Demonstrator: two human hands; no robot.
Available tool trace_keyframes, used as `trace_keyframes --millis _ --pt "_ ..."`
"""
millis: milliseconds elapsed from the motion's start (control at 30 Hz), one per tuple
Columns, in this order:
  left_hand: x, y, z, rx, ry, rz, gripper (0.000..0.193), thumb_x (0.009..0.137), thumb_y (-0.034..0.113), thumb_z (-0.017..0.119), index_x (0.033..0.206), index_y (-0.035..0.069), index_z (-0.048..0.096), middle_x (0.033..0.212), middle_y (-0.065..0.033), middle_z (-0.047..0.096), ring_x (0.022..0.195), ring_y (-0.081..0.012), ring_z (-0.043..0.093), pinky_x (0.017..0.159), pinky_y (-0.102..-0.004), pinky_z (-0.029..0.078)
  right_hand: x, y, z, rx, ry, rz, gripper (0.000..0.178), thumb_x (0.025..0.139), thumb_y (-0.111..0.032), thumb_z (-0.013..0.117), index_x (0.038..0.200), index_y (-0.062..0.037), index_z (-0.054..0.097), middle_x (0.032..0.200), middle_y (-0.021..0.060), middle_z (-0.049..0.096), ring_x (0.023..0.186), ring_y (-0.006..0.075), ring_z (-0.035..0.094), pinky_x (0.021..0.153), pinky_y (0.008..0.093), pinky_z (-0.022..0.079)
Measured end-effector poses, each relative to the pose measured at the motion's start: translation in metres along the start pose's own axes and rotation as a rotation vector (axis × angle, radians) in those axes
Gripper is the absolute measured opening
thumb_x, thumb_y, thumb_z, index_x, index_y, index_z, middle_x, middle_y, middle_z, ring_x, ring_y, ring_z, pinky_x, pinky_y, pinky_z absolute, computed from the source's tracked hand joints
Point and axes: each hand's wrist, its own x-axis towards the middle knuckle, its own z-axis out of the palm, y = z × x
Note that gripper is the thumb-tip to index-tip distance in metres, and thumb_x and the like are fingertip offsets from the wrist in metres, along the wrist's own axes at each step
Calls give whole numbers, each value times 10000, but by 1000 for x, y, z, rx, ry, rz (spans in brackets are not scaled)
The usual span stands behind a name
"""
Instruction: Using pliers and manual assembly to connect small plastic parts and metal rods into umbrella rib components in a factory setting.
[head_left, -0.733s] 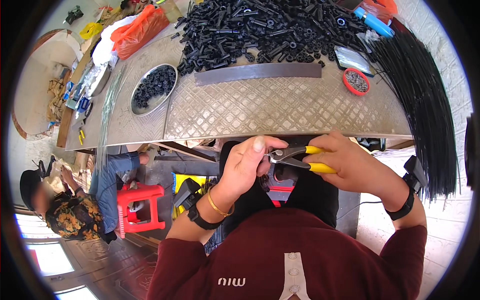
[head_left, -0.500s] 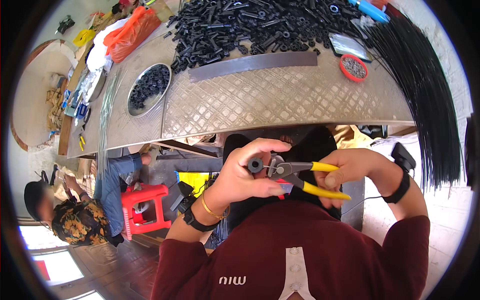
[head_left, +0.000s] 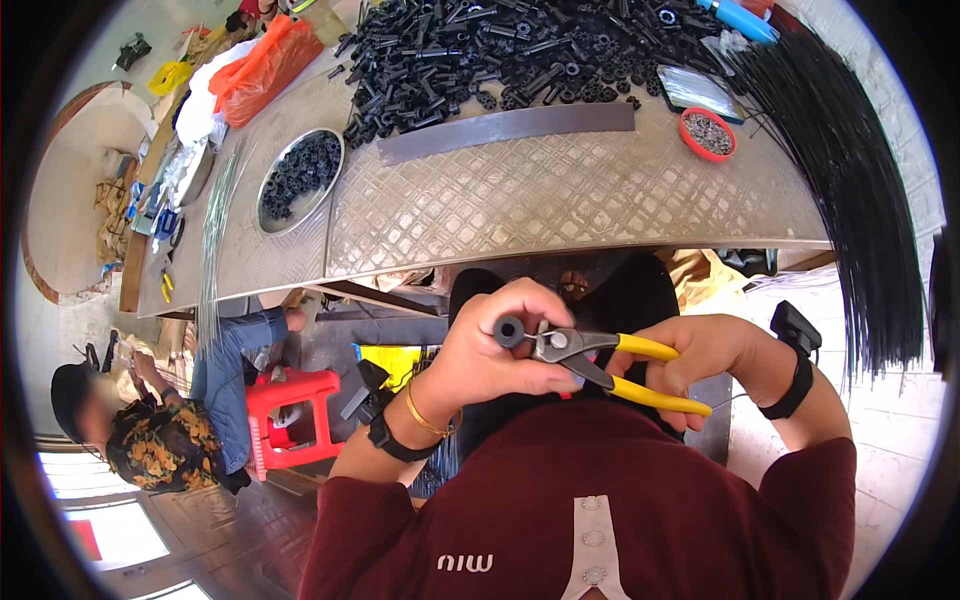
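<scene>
My left hand (head_left: pixel 490 360) is closed around a short black tubular part (head_left: pixel 509 331), whose round, holed end faces up beside the fingers. In my right hand (head_left: pixel 700 350) are pliers with yellow handles (head_left: pixel 655 398). Their metal head reaches the fingers of my left hand, right beside the black part. The handles stand apart, with right-hand fingers around and between them. What the jaw tips touch is hard to make out, as the left fingers partly cover them.
Across the table (head_left: pixel 560 195) lie a heap of black parts (head_left: pixel 500 60), a grey strip (head_left: pixel 505 132), a bowl of black pieces (head_left: pixel 335 170), a red dish of small metal bits (head_left: pixel 707 134) and long black strands (head_left: pixel 850 180). A person (head_left: pixel 165 435) sits left, near a red stool (head_left: pixel 290 420).
My right hand and the plier handles have shifted slightly right and toward me. The right thumb has come off the top of the upper handle. My left hand keeps nearly the same place.
</scene>
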Motion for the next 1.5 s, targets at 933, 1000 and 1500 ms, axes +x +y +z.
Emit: trace_keyframes --millis 933,1000,1500 --pt "3 -8 0 -177 241 -3 675 840 640 438 742 8 652 974 -119 663 632 -104 430 605 -242 394 24 34 -7 306 -82 -160 314 915 -215 504 1097 29 430 766 206 617 571 237 625 480 300 503" --pt "3 -12 0 -220 238 37 695 823 650 458 872 -9 671 937 -95 668 630 -84 428 586 -233 381 29 43 -11 427 -200 -176 294 914 -250 516 985 29 454 745 218 614 552 250 621 458 309 509" --pt "1 -10 -2 -197 148 -49 824 778 724 443 1011 -43 634 978 -113 649 864 -146 596 767 -267 455 9 -1 -2 101 65 -127 298 925 -249 511 1015 35 509 1007 241 605 910 334 640 763 401 547"
